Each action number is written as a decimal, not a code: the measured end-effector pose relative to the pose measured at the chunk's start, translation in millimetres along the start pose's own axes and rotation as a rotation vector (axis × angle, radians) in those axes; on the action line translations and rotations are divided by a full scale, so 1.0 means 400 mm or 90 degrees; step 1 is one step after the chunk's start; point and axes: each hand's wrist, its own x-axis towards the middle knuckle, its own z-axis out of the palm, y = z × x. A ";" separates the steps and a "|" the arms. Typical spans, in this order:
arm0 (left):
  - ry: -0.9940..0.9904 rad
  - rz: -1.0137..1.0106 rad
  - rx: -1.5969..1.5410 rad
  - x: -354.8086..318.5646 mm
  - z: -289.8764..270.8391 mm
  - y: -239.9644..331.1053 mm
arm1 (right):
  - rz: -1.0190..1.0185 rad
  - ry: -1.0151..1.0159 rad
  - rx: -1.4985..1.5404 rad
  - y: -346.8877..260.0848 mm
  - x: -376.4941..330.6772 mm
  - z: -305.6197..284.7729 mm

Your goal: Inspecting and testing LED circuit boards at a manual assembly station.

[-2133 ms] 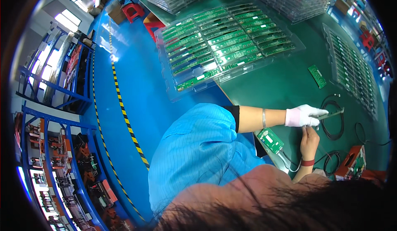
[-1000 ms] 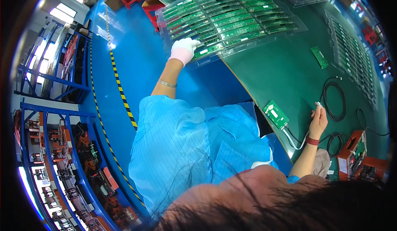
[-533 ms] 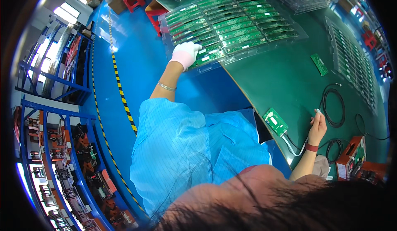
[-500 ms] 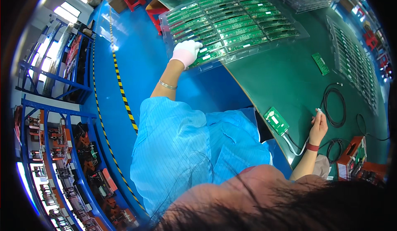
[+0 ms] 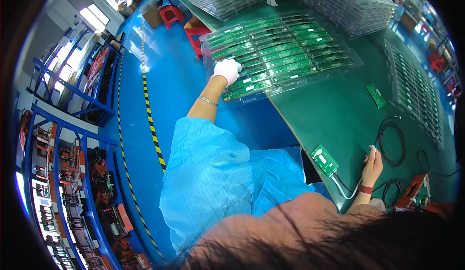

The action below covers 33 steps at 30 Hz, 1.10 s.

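My left hand (image 5: 227, 71), in a white glove, rests at the left side of a clear plastic tray (image 5: 334, 71) filled with rows of green circuit boards (image 5: 286, 61). Its fingers are curled in over the boards; whether they grip one is hidden. At the right, my bare right hand (image 5: 372, 167) is closed, with the small white plug (image 5: 372, 147) of a cable at its fingertips. A white cable (image 5: 343, 191) runs from near that hand to a green circuit board with a pale display (image 5: 324, 159), lying by the table's near edge.
A single board (image 5: 375, 96) lies on the green table (image 5: 319, 110). Another filled tray (image 5: 416, 91) stands at the right. Stacked clear trays (image 5: 348, 8) are at the back. A coiled black cable (image 5: 391, 144) and an orange device (image 5: 414, 192) are near my right hand.
The view has tilted, so the scene sits lower in the picture. My left hand has moved slightly farther up along the tray's left side, fingers more curled. My right hand still holds the plug.
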 end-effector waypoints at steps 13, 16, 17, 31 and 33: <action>-0.214 0.091 -0.009 0.130 -0.046 0.028 | -0.007 0.033 -0.026 -0.010 0.019 0.006; -0.193 0.097 -0.035 0.104 -0.039 0.000 | -0.002 0.031 -0.010 -0.012 0.010 0.011; -0.181 0.099 -0.047 0.092 -0.040 -0.012 | -0.001 0.030 -0.002 -0.013 0.008 0.014; 0.000 0.234 -0.840 0.054 -0.161 0.504 | -0.022 0.020 -0.045 -0.048 0.015 0.009; -0.112 0.350 -0.899 0.065 -0.156 0.644 | -0.033 0.030 -0.026 -0.063 0.010 0.005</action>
